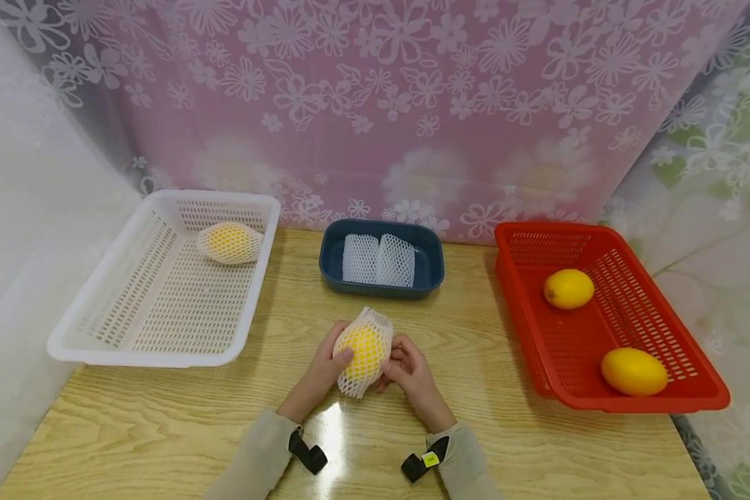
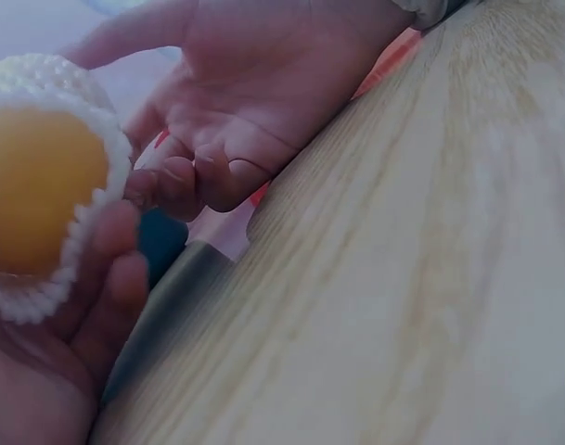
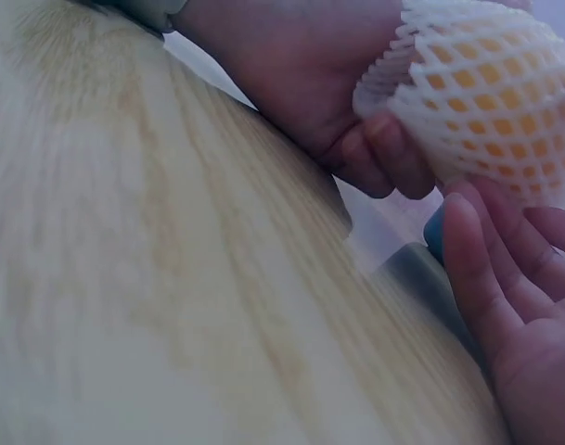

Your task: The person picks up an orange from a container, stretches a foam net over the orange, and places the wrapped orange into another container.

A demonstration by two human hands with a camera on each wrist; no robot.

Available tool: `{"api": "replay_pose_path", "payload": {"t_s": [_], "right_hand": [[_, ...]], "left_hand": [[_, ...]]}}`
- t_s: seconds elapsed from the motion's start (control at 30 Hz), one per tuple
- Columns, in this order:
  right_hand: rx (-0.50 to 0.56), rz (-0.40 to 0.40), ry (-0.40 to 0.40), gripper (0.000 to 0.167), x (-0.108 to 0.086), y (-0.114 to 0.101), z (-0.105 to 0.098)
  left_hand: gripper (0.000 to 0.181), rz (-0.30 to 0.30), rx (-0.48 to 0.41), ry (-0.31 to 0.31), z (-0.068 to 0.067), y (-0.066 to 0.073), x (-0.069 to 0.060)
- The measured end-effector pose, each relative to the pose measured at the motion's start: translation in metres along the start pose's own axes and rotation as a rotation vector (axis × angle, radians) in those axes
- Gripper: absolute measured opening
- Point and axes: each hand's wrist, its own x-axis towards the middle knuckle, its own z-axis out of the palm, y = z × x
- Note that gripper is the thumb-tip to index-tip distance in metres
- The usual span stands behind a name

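A yellow oval fruit [image 1: 364,351] in a white foam net [image 3: 491,102] is held above the table between both hands. My left hand [image 1: 322,371] grips its left side, with the thumb across the net. At its lower right, my right hand [image 1: 410,375] holds the netting with thumb and fingertips, the other fingers curled in. The left wrist view shows the fruit's bare lower end [image 2: 41,190] through the net's open end. Some of the right fingertips are hidden behind the net in the head view.
A white basket [image 1: 240,344] at left holds one netted fruit [image 1: 230,243]. A dark blue tray [image 1: 381,290] at the back holds two foam nets [image 1: 360,258]. The red basket [image 1: 531,347] at right holds two bare yellow fruits [image 1: 569,289]. A floral curtain [image 1: 362,139] hangs behind.
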Motion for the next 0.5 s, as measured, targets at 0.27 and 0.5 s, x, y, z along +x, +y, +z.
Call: {"api": "replay_pose_path", "payload": {"t_s": [0.27,0.5], "right_hand": [[0.002,0.003,0.046,0.018,0.0007,0.0018,-0.0019],[-0.007,0.005,0.060,0.021,0.0016,0.0033,-0.0028]], "left_hand": [[0.077,-0.079,-0.002,-0.049,0.0024,0.0004,-0.0003],[0.081,-0.093,-0.009,-0.070,0.0035,0.0021,0.0005]]}}
